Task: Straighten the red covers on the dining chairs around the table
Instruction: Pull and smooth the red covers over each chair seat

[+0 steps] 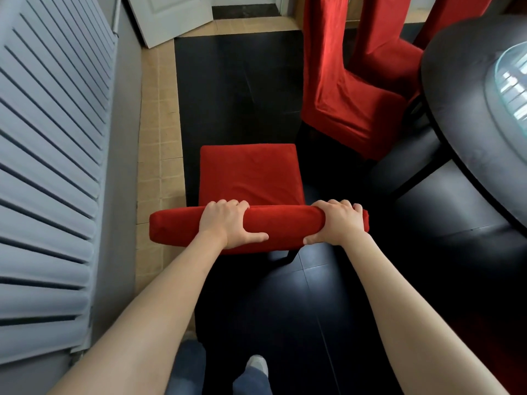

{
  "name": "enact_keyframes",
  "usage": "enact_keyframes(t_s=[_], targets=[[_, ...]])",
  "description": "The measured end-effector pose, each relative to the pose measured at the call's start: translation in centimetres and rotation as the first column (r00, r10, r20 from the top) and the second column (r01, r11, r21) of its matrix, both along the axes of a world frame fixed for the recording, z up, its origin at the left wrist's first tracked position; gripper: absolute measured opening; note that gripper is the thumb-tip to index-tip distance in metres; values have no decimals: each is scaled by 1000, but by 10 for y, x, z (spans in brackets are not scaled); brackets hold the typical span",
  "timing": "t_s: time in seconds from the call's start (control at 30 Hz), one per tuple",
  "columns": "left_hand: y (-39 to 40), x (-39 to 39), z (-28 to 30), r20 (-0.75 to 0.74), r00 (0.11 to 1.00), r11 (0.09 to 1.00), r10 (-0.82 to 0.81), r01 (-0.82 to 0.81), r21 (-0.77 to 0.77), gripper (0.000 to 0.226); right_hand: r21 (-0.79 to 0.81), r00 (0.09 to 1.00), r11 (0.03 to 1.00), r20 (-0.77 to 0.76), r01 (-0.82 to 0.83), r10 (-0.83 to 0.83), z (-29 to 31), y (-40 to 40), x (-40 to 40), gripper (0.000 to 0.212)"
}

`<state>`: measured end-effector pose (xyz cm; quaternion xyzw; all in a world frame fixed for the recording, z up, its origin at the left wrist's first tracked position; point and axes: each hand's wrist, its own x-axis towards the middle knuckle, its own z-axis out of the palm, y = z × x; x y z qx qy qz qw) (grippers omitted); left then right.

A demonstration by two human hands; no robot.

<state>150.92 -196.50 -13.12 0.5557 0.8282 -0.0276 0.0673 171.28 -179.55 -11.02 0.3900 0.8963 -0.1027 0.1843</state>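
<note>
Radiator (48, 166) crowds left; table (456, 124) blocks right.

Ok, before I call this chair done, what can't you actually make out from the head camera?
Head view only:
- Back face of the red fabric chair cover: under the top edge, where the left hand and right hand grip.
- Its fingertips: curled over the far side.
- Chair legs: covered by the red seat.
- Round dark dining table: cut off by the right edge.
- Neighbouring red-covered chairs: tops cut off by the frame.

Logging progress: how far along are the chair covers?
Done: the near chair's seat cover looks smooth. In hand: left hand and right hand grip its red backrest top. Left: the chair by the table shows creases; another chair stands behind it.
</note>
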Motion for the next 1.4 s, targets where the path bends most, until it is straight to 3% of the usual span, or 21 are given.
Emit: enact_keyframes(t_s=[0.4,0.9,1.23,1.4], targets=[[-13,2,9,51,994,994,-100,102,-44,96,-9,971,972,47,233,-232,11,-48,0,95],[-59,-14,3,14,879,879,-477,477,4,101,21,844,844,36,535,-536,14,-187,28,95],[-80,-24,5,-2,808,808,-589,589,12,107,7,794,795,40,606,-606,10,-241,24,98],[-81,-24,6,8,810,810,-587,587,-1,106,-87,808,803,39,589,-588,9,-236,27,105]])
